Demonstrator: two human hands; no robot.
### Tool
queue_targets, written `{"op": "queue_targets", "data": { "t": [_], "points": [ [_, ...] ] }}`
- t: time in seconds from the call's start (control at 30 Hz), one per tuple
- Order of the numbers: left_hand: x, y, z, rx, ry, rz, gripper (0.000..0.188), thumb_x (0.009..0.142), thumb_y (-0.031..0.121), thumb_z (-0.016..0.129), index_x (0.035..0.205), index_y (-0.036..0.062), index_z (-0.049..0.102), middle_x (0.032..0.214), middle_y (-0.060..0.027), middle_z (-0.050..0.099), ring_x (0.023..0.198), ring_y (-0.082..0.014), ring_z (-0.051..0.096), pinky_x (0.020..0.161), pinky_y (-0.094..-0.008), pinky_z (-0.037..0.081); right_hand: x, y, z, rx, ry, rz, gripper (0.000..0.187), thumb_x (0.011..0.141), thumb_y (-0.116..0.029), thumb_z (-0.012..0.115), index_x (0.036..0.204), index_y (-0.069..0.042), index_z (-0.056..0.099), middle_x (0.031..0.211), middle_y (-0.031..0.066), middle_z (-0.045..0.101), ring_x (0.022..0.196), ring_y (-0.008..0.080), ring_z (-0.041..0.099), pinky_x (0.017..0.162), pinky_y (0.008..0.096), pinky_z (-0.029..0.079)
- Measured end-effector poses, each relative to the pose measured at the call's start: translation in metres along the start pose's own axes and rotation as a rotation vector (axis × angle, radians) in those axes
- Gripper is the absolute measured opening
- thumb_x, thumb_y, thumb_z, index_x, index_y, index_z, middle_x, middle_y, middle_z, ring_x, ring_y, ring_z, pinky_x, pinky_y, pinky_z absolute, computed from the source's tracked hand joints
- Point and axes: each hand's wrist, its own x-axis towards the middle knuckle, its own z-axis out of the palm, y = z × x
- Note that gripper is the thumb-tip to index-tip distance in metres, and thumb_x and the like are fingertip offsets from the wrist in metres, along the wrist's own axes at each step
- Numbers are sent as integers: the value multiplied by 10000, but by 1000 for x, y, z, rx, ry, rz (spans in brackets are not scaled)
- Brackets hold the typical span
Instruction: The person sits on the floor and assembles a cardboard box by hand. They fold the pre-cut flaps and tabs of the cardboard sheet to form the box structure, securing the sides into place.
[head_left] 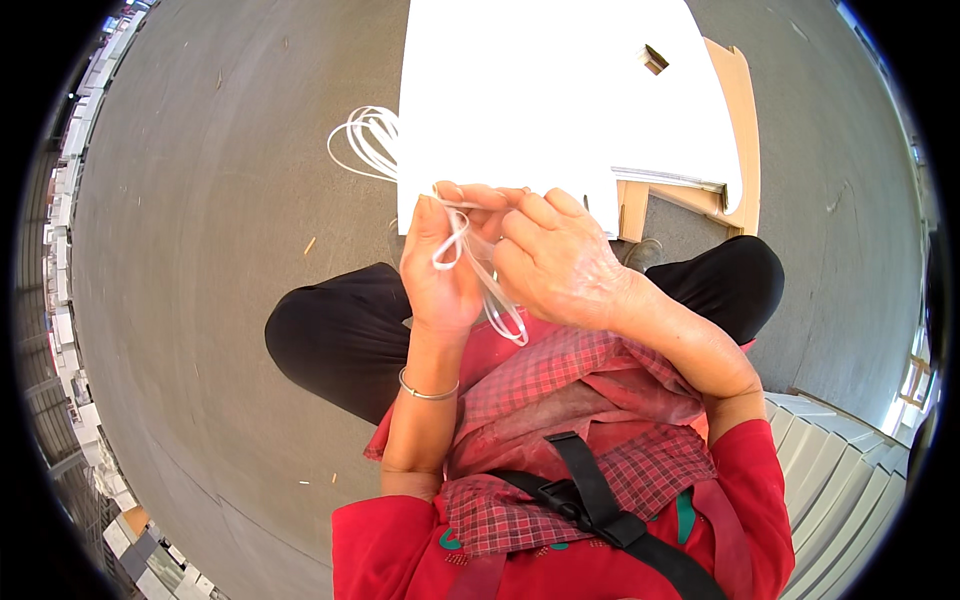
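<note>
A narrow white strap (450,243) runs between my two hands, looped and hanging down in front of my lap. My left hand (445,262) is closed on it, thumb and fingertips pinching the strap near the top. Close by on the right, my right hand (555,255) has its fingers curled in around the strap, their tips hidden from view. Both hands are just over the near edge of a large white board (530,100). The lower end of the loop (515,330) dangles below the hands.
A coil of white strap (370,142) lies on the grey floor at the board's left. Brown cardboard (738,130) shows under the board's right side, and the board has a small square hole (654,60). Stacked pale panels (840,480) stand beside me at lower right.
</note>
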Motion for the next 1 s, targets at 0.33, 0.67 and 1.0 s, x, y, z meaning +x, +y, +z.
{"op": "queue_targets", "data": {
  "t": [0.33, 0.67, 1.0],
  "points": [
    [4, 4, 5, 54, -80, 76, 371, 1021, 343, 359, 1046, 21, 542, 1036, -201, 623, 1076, -361, 579, 981, -479, 425, 4, -3, -4, -54, -65, 136, 95, 714, -142, 601, 765, -65, 582, 734, 59, 530, 737, 210, 535, 648, 328, 397],
    [-1, 6, 6, 5, -79, 40, 393, 1034, 344, 306, 1050, 44, 559, 1051, -192, 611, 1101, -344, 542, 998, -439, 415, 4, -1, 5, 83, 58, 156, 96, 722, -137, 624, 751, -65, 568, 735, 58, 531, 710, 224, 535, 623, 345, 410],
    [-6, -7, 23, 307, -18, 174, 470, 1031, 415, 253, 1053, 20, 506, 1057, -185, 601, 1125, -343, 546, 1013, -482, 410, 2, -8, 12, 168, 141, 180, 156, 670, -83, 634, 679, -58, 481, 680, 80, 463, 658, 261, 515, 568, 363, 441]
  ]
}}
